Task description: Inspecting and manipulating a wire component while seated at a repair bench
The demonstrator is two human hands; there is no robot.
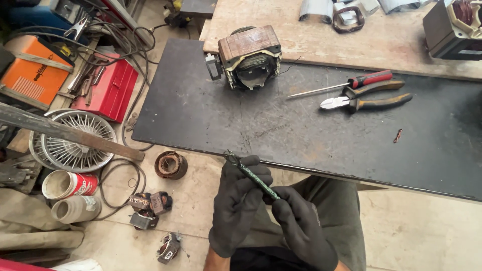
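Note:
Both my hands wear black gloves and meet just below the near edge of the dark metal table (301, 135). My left hand (236, 203) and my right hand (301, 226) together grip a thin, dark green rod-like bundle (253, 175) that slants up to the left, its tip poking past my left fingers. On the table, well above my hands, stands a brown motor stator with copper windings (249, 56). To its right lie a red-handled screwdriver (346, 83) and cutting pliers (366, 101) with black and orange handles.
A small reddish scrap (397, 135) lies at the table's right. On the floor at left are a red toolbox (108, 90), an orange machine (32, 70), a wire fan guard (75, 140), a small coil (170, 164), cans (68, 184) and motor parts (148, 206). A wooden board (351, 40) lies behind.

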